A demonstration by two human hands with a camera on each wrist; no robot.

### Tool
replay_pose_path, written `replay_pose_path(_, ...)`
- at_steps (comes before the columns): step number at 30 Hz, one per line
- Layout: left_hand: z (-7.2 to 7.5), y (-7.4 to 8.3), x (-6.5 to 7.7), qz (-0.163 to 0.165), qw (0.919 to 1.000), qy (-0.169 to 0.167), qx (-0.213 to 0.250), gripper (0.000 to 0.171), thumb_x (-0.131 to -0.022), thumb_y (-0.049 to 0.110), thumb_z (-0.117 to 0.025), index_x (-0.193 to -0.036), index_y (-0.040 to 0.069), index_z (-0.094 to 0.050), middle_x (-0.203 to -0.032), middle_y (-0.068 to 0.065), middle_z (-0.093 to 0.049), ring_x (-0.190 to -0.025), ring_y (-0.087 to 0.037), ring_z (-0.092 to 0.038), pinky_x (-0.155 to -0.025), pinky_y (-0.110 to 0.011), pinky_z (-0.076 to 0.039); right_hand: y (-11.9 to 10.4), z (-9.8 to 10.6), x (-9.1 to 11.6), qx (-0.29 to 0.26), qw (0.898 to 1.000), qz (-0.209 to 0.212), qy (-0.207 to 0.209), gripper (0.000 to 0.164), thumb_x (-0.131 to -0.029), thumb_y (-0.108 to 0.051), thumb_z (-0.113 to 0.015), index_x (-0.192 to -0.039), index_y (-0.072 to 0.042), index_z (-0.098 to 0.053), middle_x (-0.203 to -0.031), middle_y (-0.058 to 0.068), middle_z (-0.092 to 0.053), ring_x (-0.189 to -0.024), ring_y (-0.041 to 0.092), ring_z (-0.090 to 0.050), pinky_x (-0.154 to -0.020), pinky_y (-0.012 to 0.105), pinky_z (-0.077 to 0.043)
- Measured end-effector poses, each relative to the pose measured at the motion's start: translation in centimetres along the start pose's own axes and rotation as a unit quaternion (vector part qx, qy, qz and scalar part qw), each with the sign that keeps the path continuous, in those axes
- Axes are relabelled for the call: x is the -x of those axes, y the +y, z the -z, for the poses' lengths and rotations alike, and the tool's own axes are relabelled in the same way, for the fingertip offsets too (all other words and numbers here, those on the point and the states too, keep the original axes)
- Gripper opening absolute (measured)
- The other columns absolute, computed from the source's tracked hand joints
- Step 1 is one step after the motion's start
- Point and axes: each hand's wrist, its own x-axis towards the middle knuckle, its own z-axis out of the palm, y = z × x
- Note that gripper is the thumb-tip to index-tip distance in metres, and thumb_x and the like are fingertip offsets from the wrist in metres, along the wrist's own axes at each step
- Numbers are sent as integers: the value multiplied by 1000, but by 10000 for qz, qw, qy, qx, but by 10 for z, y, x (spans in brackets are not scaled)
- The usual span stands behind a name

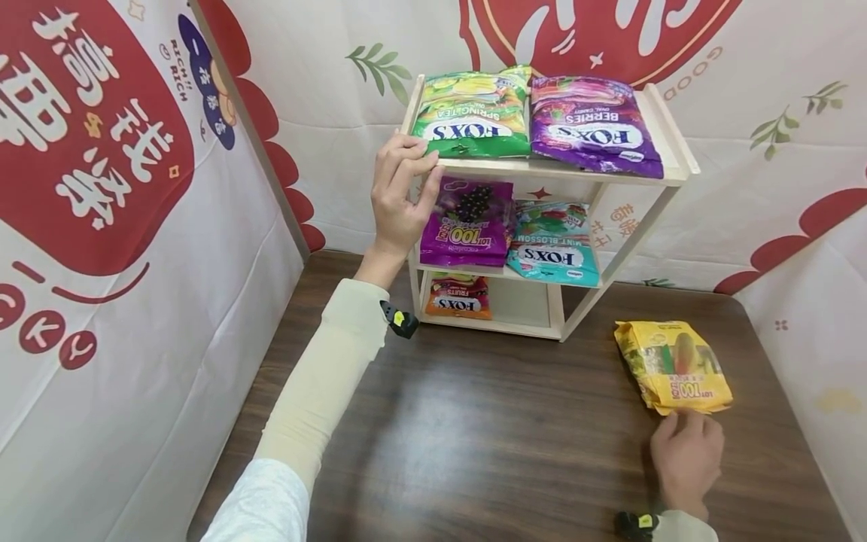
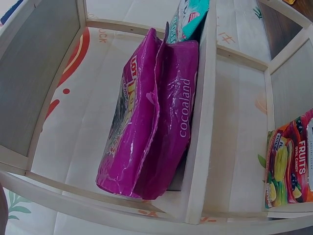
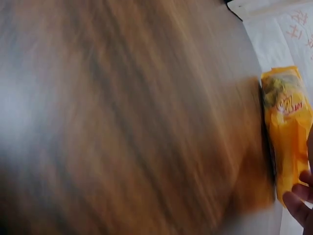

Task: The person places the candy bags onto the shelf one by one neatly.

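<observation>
My left hand (image 1: 401,188) grips the top left corner of a small wooden shelf (image 1: 491,167), fingers over the board's edge and thumb at its front. At the right of the table, a yellow LOT 100 candy bag (image 1: 684,365) lies flat. My right hand (image 1: 689,455), slightly blurred, is at the bag's near edge with fingers loosely bent. In the right wrist view, fingertips (image 3: 296,203) are beside the end of the yellow bag (image 3: 288,142); whether they touch it is unclear. Below my left hand, a purple LOT 100 bag (image 2: 132,132) leans on the middle tier.
The top tier carries a green Spring Tea bag (image 1: 474,113) and a purple Berries bag (image 1: 592,124). Beside the purple LOT 100 bag is a teal Mint Blossom bag (image 1: 552,241). A Fruits bag (image 1: 457,296) occupies the bottom tier's left. Printed cloth walls (image 1: 325,173) surround the brown table (image 1: 474,421).
</observation>
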Motion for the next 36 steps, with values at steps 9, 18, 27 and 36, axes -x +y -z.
replay_pose_path(9, 0, 1, 0, 33, 10000, -4, 17, 14, -80, -3, -69, -94, -2, -68, -97, -16, -61, -104, -32, -54, -105, -52, -35, 10, 3, 0, 141, 9972, 676, 269, 28, -94, -12, -58, -120, -3, -58, -125, 23, -46, -113, 42, -43, -73, 68, -39)
replay_pose_path(18, -1, 0, 1, 8, 10000, -14, 62, 15, -77, -4, -71, -92, -2, -67, -96, -17, -61, -103, -35, -53, -105, -51, -34, 8, 5, -7, 5, 9804, 1505, 1273, 17, -86, 5, -65, -101, -1, -68, -108, 20, -56, -105, 37, -46, -77, 56, -41)
replay_pose_path(27, -1, 0, 0, -16, 10000, -19, 65, 15, -79, -3, -70, -93, -2, -68, -97, -17, -61, -103, -33, -54, -104, -53, -35, 7, 12, -13, -348, 9503, 2729, 1459, 21, -76, 12, -66, -93, 1, -69, -101, 19, -57, -97, 42, -47, -78, 53, -36)
replay_pose_path(36, 0, 1, 0, 17, 10000, -55, -18, 13, -80, -3, -68, -94, -2, -67, -97, -16, -61, -103, -32, -54, -104, -53, -35, 4, 12, -13, -440, 9428, 2988, 1415, 23, -76, 11, -61, -94, 0, -69, -98, 18, -59, -93, 41, -50, -73, 56, -35)
